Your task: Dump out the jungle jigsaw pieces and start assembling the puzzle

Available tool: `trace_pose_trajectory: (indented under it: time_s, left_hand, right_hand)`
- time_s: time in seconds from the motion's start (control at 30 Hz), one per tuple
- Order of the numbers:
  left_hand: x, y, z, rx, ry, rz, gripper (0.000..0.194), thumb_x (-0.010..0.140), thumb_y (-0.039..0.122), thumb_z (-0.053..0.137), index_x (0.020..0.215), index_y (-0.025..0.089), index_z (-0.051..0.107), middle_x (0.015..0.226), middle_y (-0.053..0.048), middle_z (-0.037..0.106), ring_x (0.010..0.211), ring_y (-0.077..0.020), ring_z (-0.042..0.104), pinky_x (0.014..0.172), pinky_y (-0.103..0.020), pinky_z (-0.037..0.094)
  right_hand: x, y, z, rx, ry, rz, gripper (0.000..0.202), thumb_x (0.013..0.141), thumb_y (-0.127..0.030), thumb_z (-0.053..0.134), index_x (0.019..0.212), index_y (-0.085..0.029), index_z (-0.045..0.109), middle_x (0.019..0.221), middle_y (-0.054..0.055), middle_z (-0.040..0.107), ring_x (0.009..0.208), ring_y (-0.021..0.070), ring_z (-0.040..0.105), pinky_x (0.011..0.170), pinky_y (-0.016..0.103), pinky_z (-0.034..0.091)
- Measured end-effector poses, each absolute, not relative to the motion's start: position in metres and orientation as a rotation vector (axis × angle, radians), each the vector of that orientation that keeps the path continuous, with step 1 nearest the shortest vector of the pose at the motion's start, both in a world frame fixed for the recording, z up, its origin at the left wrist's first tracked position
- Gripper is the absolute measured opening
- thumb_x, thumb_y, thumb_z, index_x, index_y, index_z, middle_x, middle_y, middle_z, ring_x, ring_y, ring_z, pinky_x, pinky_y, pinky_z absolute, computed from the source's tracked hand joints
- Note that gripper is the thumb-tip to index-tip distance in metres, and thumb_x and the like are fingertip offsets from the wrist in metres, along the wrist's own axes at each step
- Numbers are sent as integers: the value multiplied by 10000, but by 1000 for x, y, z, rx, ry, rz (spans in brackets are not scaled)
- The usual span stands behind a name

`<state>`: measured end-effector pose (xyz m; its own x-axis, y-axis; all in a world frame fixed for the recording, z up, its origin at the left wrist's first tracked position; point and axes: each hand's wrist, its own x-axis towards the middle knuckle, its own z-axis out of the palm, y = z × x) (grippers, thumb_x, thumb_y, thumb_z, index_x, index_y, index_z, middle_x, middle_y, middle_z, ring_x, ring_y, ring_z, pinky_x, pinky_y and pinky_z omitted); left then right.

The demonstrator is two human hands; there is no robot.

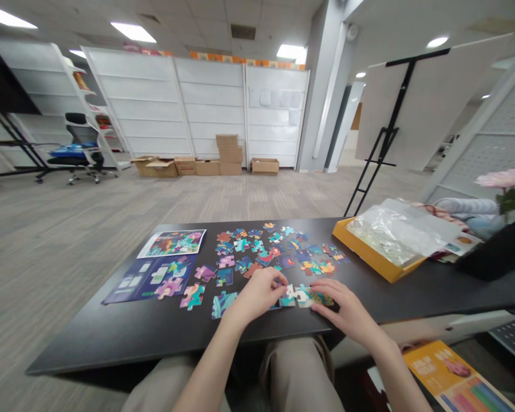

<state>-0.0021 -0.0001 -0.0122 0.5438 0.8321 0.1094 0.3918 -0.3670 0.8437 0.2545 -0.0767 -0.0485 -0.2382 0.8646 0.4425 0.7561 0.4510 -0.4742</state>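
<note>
My left hand is closed, thumb and fingers at the edge of a teal and white jigsaw puzzle piece near the front of the black table. Beside that piece lies a white and green puzzle piece. My right hand grips this patterned piece from the right, thumb at its near edge and fingers over the top; part of it is hidden. A teal leaf-patterned piece rests left of my left hand. Several loose puzzle pieces spread beyond both hands.
At the left lie a printed picture sheet and a purple leaflet with pieces on it. On the right, a yellow box tray holds clear plastic. A dark vase stands at the right end of the black table.
</note>
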Motion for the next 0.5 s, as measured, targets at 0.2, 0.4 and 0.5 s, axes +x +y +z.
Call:
trace_pose_trajectory:
  time_s: [0.2, 0.4, 0.5]
  left_hand:
    - [4, -6, -13, 2075, 934, 660, 137, 810, 208, 694, 943, 184, 716, 954, -40, 721, 802, -164, 691, 749, -279, 555]
    - [0, -11, -6, 2390, 1002, 589, 111, 865, 251, 704, 967, 205, 699, 1006, -43, 709, 983, -220, 641, 890, -336, 500]
    - [-1, -13, -6, 2455, 1008, 561, 118, 888, 285, 696, 977, 206, 697, 1042, -47, 703, 1039, -235, 625, 928, -350, 484]
  right_hand:
    - [255, -76, -51, -1334, -2031, 221, 223, 909, -369, 710, 1120, -319, 760, 1202, 87, 749, 1126, 290, 697, 1008, 486, 562]
    - [259, -77, -49, -1337, -2041, 288, 222, 927, -379, 697, 1133, -323, 757, 1229, 74, 732, 1162, 276, 677, 1032, 456, 551]
    - [259, -78, -46, -1336, -2048, 307, 211, 932, -376, 689, 1126, -330, 759, 1226, 72, 735, 1175, 281, 670, 1036, 466, 550]
